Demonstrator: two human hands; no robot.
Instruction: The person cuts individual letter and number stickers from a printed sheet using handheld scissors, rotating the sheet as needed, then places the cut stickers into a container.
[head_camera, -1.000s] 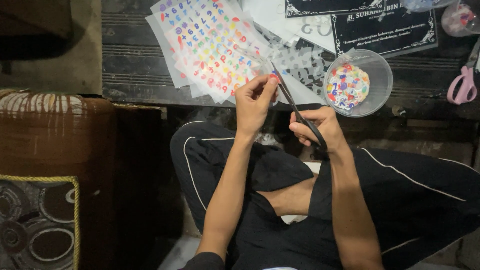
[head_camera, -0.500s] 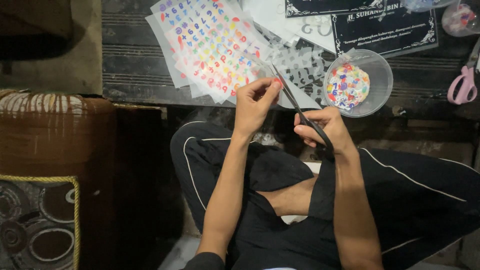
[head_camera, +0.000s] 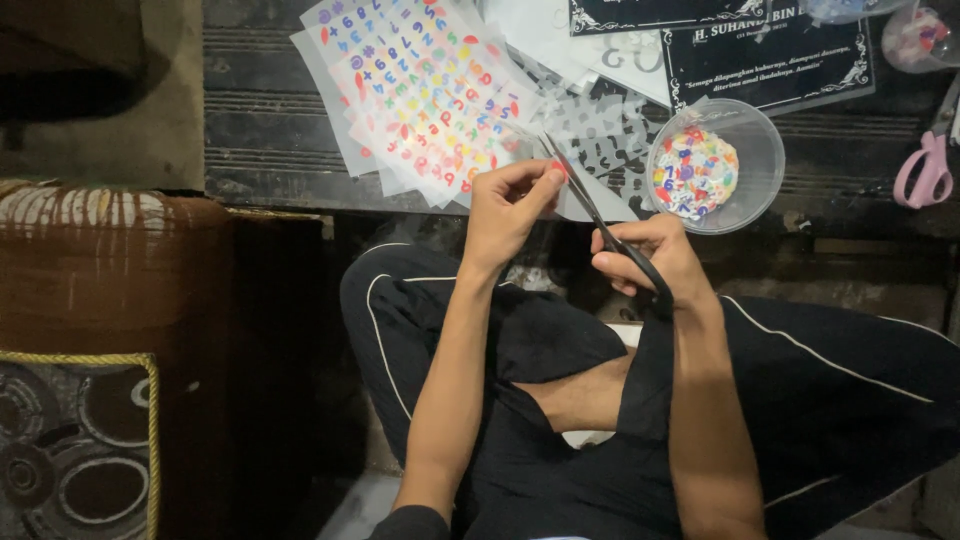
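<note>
Your left hand (head_camera: 505, 200) pinches a small red piece (head_camera: 557, 170) between thumb and fingertips, held above your lap at the near edge of the table (head_camera: 260, 140). Your right hand (head_camera: 650, 260) is closed around the handles of the scissors (head_camera: 590, 205), whose blades point up at that piece and appear nearly shut on it. Keep the pinch close to the cut line but off the blades, turn the piece rather than the scissors, and take short snips with the inner part of the blades so the shape stays clean. The clear tub (head_camera: 752, 160) just right of the blades holds a heap of small coloured cut-outs (head_camera: 695, 172). The sticker sheets (head_camera: 420, 90) lie fanned out on the table beyond your left hand.
</note>
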